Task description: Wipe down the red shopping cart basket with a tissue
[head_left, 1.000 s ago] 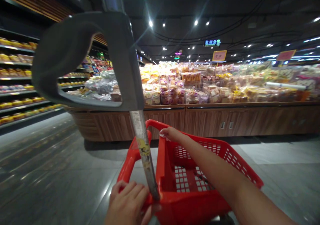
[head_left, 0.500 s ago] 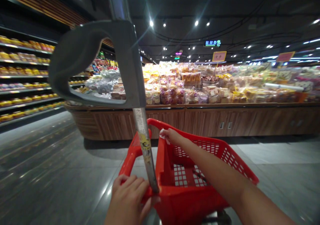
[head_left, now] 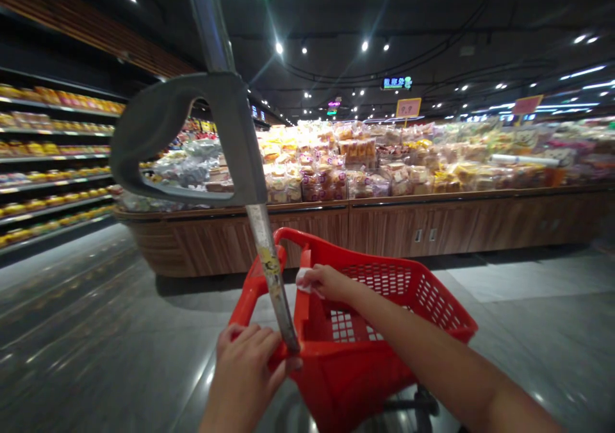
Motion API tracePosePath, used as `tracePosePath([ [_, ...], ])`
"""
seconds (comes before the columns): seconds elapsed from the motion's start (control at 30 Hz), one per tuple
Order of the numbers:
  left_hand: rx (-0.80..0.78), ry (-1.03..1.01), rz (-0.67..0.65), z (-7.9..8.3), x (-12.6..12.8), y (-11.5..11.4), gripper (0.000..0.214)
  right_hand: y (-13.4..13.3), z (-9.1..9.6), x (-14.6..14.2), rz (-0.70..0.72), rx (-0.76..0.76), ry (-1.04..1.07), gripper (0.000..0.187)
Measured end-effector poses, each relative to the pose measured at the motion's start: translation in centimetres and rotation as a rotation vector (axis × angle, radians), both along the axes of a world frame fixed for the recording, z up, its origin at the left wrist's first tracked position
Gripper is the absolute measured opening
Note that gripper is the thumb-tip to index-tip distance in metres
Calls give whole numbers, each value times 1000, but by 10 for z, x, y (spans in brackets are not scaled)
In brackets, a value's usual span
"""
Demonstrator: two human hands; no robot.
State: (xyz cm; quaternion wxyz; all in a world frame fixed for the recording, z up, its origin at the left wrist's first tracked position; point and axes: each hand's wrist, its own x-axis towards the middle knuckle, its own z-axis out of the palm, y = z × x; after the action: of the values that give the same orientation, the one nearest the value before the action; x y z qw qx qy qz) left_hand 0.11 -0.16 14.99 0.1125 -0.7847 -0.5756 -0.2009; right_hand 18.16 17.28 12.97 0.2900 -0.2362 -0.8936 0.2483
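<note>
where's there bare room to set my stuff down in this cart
Bare grid floor shows inside the red basket, bordered by its far wall, the metal pole and your right forearm. Crowded: the wooden counter, heaped with bagged baked goods, and the left-hand shelves.

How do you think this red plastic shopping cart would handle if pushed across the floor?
Probably light for its size, since the red plastic basket is open mesh. It likely rolls easily on the polished floor, given the caster beneath. The tall metal pole may make it apt to tip on sharp turns.
</note>
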Motion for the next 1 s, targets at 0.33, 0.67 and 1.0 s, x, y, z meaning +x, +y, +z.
tracePosePath([
  [0.33,-1,-1,-3,7,4,2,14,-28,-7,8,16,49,-10,38],
  [0.67,10,-20,-10,14,7,2,15,-48,-10,12,71,15,24,42],
  [1.0,4,-57,30,10,4,14,18,-63,-11,10,-9,-120,134,32],
])
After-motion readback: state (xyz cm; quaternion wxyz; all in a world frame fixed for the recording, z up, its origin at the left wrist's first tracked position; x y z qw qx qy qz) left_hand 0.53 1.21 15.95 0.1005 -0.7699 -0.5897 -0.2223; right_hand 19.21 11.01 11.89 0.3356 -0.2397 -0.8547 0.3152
